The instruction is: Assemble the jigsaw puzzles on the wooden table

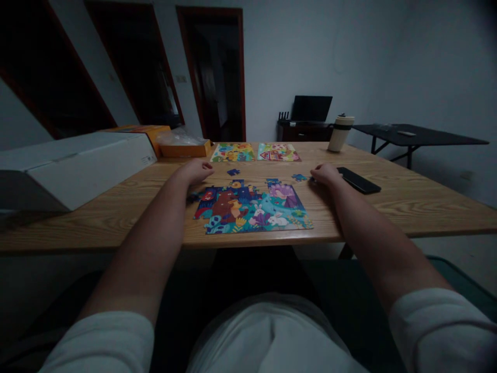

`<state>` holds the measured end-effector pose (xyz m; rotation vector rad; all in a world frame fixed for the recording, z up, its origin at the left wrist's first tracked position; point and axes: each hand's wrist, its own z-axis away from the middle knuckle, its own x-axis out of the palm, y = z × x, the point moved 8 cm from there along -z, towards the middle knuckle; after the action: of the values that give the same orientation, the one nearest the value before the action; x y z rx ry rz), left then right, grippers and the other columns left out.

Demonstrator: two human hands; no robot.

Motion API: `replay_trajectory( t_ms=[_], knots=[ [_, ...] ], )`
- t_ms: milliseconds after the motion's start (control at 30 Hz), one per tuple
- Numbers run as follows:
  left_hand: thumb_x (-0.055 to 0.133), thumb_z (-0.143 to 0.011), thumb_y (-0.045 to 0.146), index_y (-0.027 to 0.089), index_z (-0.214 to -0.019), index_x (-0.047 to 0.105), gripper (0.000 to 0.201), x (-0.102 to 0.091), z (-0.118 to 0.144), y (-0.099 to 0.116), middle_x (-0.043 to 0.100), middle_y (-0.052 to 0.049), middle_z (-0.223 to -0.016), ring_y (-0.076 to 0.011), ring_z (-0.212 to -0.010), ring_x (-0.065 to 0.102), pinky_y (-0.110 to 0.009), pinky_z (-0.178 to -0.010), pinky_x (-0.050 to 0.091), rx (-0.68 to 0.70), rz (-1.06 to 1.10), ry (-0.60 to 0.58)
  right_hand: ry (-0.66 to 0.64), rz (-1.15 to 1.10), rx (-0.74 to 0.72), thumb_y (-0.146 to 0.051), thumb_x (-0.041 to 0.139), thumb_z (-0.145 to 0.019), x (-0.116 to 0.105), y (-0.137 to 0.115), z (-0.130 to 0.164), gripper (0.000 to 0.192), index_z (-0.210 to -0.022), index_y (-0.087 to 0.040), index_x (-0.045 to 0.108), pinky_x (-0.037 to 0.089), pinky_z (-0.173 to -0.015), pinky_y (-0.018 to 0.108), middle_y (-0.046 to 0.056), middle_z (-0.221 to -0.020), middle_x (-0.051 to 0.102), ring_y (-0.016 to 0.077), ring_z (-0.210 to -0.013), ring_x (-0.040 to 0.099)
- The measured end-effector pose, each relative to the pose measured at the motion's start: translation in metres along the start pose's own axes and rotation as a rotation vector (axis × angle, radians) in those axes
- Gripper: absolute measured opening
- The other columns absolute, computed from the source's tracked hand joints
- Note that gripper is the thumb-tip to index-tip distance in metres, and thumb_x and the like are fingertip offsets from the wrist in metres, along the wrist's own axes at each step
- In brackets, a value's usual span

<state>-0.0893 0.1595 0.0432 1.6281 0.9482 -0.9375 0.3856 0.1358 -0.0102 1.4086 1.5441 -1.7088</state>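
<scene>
A brightly coloured cardboard jigsaw of forest animals (256,207) lies at the near edge of the light wood-grain desk (407,207), in front of the person. Taking it as the clock's centre, the side toward 6 o'clock is joined with a straight border, rabbits and leaves complete. The 12 o'clock side is ragged, with stepped gaps, so the far portion looks to be what is left. Loose by it are a dark-blue knobbed piece (233,172) at 11 o'clock and a teal-blue piece (298,177) at 1 o'clock. Farther off toward 12 o'clock, two yellow-and-green rectangular jigsaws (233,152) (278,152) appear fully assembled.

The left hand (197,170) rests at 10 o'clock, its fingers curled inward. The right hand (325,173) is at 2 o'clock, fingers bunched beside a small blue piece (311,178). In this dim light, I cannot tell whether either grip is clamped on anything.
</scene>
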Motion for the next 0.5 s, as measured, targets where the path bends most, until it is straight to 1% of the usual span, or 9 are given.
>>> replay_trajectory(
  t_ms=[67,100,167,267,333,367,400,433,500],
  knots=[
    [0.068,-0.072,0.032,0.022,-0.081,0.073,0.014,0.003,-0.004,-0.013,0.074,-0.006,-0.083,-0.0236,-0.076,0.066,-0.030,-0.066,0.047,-0.045,-0.021,-0.044,-0.048,0.066,-0.063,-0.044,0.069,-0.074,0.005,-0.013,0.004,0.024,-0.067,-0.021,0.066,0.046,-0.081,0.047,0.014,-0.080,0.066,0.0347,-0.098,0.060],
    [0.068,-0.071,0.032,0.022,-0.082,0.073,0.015,0.006,-0.005,-0.014,0.074,-0.006,-0.083,-0.0236,-0.076,0.066,-0.030,-0.066,0.047,-0.049,-0.017,-0.056,-0.079,0.101,-0.104,-0.049,0.070,-0.072,0.008,-0.020,0.006,0.029,-0.065,-0.021,0.067,0.045,-0.083,0.047,0.015,-0.080,0.066,0.0358,-0.101,0.059],
    [0.068,-0.072,0.033,0.022,-0.086,0.074,0.019,0.011,-0.004,-0.009,0.074,-0.006,-0.084,-0.0233,-0.075,0.066,-0.030,-0.066,0.047,-0.027,0.010,-0.065,-0.136,0.156,-0.179,-0.056,0.072,-0.069,0.015,-0.031,0.009,0.036,-0.062,-0.021,0.066,0.045,-0.083,0.047,0.014,-0.077,0.065,0.0361,-0.101,0.058],
    [0.066,-0.075,0.035,0.023,-0.092,0.074,0.022,0.022,0.002,0.011,0.073,-0.005,-0.085,-0.0222,-0.074,0.065,-0.030,-0.066,0.048,0.029,0.078,-0.086,-0.196,0.161,-0.241,-0.055,0.073,-0.071,0.025,-0.040,0.013,0.035,-0.063,-0.022,0.066,0.046,-0.075,0.040,0.011,-0.068,0.063,0.0315,-0.090,0.061],
    [0.066,-0.076,0.034,0.022,-0.093,0.073,0.022,0.028,0.007,0.025,0.072,-0.005,-0.086,-0.0217,-0.076,0.065,-0.029,-0.066,0.048,0.066,0.104,-0.111,-0.244,0.090,-0.287,-0.049,0.074,-0.071,0.032,-0.046,0.015,0.029,-0.071,-0.021,0.068,0.046,-0.069,0.035,0.008,-0.066,0.063,0.0268,-0.078,0.062],
    [0.066,-0.076,0.033,0.022,-0.094,0.073,0.022,0.030,0.008,0.029,0.072,-0.005,-0.088,-0.0216,-0.076,0.065,-0.029,-0.067,0.048,0.079,0.110,-0.119,-0.251,0.033,-0.315,-0.046,0.076,-0.070,0.034,-0.049,0.016,0.027,-0.078,-0.021,0.069,0.045,-0.066,0.033,0.007,-0.069,0.065,0.0246,-0.074,0.062],
    [0.066,-0.076,0.032,0.022,-0.094,0.073,0.022,0.030,0.009,0.032,0.072,-0.005,-0.089,-0.0217,-0.077,0.065,-0.029,-0.067,0.048,0.089,0.114,-0.126,-0.244,-0.036,-0.344,-0.042,0.079,-0.068,0.034,-0.053,0.017,0.031,-0.087,-0.020,0.069,0.045,-0.064,0.032,0.006,-0.073,0.066,0.0225,-0.071,0.061],
    [0.066,-0.076,0.032,0.022,-0.095,0.073,0.022,0.029,0.010,0.033,0.073,-0.005,-0.090,-0.0219,-0.078,0.066,-0.029,-0.067,0.048,0.094,0.119,-0.129,-0.224,-0.112,-0.369,-0.039,0.081,-0.066,0.033,-0.056,0.017,0.038,-0.096,-0.020,0.067,0.045,-0.062,0.030,0.005,-0.078,0.068,0.0205,-0.069,0.061],
    [0.067,-0.077,0.034,0.023,-0.097,0.073,0.024,0.021,0.009,0.030,0.073,-0.005,-0.091,-0.0219,-0.080,0.066,-0.028,-0.069,0.049,0.087,0.133,-0.104,-0.170,-0.253,-0.406,-0.033,0.082,-0.065,0.029,-0.061,0.017,0.050,-0.109,-0.019,0.061,0.046,-0.060,0.027,0.006,-0.089,0.069,0.0174,-0.069,0.061]
  ],
)
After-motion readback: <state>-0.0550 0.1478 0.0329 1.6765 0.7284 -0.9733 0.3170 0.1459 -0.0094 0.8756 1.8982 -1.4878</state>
